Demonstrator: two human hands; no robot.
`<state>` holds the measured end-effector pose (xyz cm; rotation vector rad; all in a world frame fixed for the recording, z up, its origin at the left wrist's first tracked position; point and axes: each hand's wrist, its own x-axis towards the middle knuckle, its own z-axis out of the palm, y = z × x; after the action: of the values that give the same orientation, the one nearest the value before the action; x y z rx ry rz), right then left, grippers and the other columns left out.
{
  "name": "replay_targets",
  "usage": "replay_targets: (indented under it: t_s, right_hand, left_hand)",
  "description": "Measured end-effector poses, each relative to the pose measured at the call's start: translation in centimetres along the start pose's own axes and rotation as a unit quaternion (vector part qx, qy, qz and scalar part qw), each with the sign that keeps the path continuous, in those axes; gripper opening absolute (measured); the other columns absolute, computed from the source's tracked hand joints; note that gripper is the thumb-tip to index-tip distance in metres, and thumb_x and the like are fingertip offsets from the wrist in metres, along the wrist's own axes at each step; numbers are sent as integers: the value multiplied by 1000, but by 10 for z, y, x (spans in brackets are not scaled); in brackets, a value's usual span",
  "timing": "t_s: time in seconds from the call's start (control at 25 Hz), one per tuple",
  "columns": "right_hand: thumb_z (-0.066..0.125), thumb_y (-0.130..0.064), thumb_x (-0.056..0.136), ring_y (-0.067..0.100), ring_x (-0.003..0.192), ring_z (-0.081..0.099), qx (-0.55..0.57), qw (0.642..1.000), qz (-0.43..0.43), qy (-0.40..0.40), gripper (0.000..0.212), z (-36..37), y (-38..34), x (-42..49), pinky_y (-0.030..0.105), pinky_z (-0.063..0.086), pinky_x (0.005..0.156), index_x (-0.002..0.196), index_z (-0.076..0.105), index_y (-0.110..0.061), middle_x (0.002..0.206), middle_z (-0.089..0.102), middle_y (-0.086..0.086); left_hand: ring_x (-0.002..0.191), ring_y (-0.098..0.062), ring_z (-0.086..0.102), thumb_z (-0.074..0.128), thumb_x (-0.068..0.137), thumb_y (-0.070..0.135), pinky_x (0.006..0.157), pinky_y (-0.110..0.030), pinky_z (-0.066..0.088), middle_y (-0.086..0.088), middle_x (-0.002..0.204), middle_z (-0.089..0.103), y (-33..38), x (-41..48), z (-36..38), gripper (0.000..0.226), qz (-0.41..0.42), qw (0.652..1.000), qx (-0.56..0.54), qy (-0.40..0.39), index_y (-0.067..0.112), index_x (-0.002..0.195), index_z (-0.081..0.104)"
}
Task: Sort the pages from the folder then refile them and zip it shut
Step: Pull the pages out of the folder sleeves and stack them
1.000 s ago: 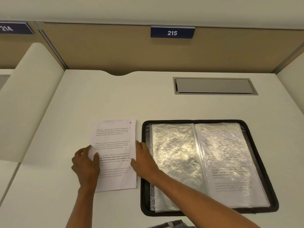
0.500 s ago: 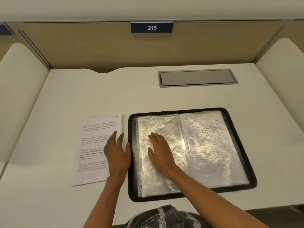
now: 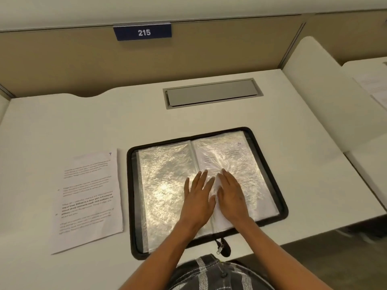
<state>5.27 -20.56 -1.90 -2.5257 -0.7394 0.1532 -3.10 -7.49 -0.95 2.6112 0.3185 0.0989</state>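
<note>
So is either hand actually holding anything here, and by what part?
Nothing is held. The left hand and right hand lie flat, fingers straight, on the sleeves of the open folder, either side of its spine.

Loose page [image 3: 88,201] text: left of the folder [image 3: 270,170], too blurred to read; the corner mark is too small to tell.
Filed page [image 3: 230,155]: in the right sleeve, its print lost in glare, its near part covered by the left hand [image 3: 198,200] and right hand [image 3: 231,197].
Folder's near rim: partly hidden under both forearms.
Papers [image 3: 374,86], far right: cut off by the right edge, print unreadable.
Forearms: cut off at the near edge.
</note>
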Motion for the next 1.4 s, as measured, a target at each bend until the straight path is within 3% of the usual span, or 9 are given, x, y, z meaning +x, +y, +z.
replay_targets:
  t_s: [0.16, 0.32, 0.64, 0.72, 0.8, 0.96, 1.12, 1.24, 1.4]
  right_hand:
    - [45, -16, 107, 19, 154, 26, -29, 998, 46, 18, 49, -20, 37, 3, 43, 29, 125, 155, 41, -11, 166, 30, 6]
    - [52, -23, 104, 31, 147, 37, -69, 988, 134, 46, 47, -41, 59, 12, 47, 36, 120, 148, 46, -7, 157, 41, 16]
    - [66, -1, 93, 31, 97, 63, 52, 976, 191, 88, 22, -72, 81, 35, 45, 55, 84, 115, 61, -4, 105, 65, 13]
    - [68, -1, 93, 25, 83, 65, 42, 976, 194, 88, 9, -80, 81, 40, 36, 53, 70, 98, 66, -9, 90, 68, 7]
    - [69, -5, 93, 20, 67, 60, 5, 975, 201, 97, 15, -87, 78, 42, 27, 43, 56, 82, 63, -14, 75, 65, 2]
    - [73, -11, 89, 19, 76, 62, 1, 979, 175, 108, 17, -95, 65, 36, 29, 48, 61, 83, 60, -20, 84, 64, -3]
    - [73, -18, 91, 11, 80, 67, 134, 982, 127, 30, 19, -105, 27, 31, 35, 58, 66, 85, 57, -26, 90, 67, -7]
    - [74, -22, 91, 6, 81, 69, 181, 978, 94, -32, 18, -102, -11, 27, 36, 61, 71, 86, 58, -29, 92, 69, -11]
    - [73, -29, 92, 6, 88, 70, 193, 975, 32, -106, 16, -85, -56, 19, 39, 60, 76, 90, 57, -33, 96, 71, -12]
  left_hand:
    - [161, -19, 3, 31, 104, 48, 127, -60, 3, 1, 174, 13, 2, -3, 17, 60, -26, 997, 47, -49, 31, 162, 29]
    - [161, -15, -7, 26, 108, 53, 126, -60, -2, 5, 175, 5, 0, -8, 21, 59, -41, 994, 78, -59, 35, 164, 23]
    - [159, -11, -13, 24, 110, 51, 127, -58, -7, 10, 174, 0, 10, -8, 20, 55, -66, 994, 67, -57, 38, 164, 21]
    - [159, -10, -13, 23, 111, 51, 126, -58, -5, 11, 174, 0, 11, -7, 19, 55, -69, 994, 60, -56, 37, 164, 22]
    - [159, -9, -12, 23, 111, 51, 126, -58, -5, 12, 174, 2, 13, -6, 18, 54, -75, 995, 43, -50, 37, 163, 26]
    - [160, -11, 1, 36, 109, 49, 126, -51, -7, 10, 172, 17, 26, 3, 10, 51, -112, 992, -53, -15, 33, 158, 39]
    - [148, -9, 36, 50, 107, 48, 123, -39, 21, 11, 158, 45, 46, 21, -10, 43, -159, 963, -210, 56, 33, 147, 54]
    - [113, 0, 64, 58, 102, 54, 101, -34, 52, 15, 127, 69, 55, 35, -42, 37, -228, 888, -394, 67, 33, 131, 65]
    - [87, -10, 74, 65, 99, 45, 84, -43, 61, 9, 93, 77, 41, 36, -73, 20, -249, 870, -417, 86, 28, 96, 76]
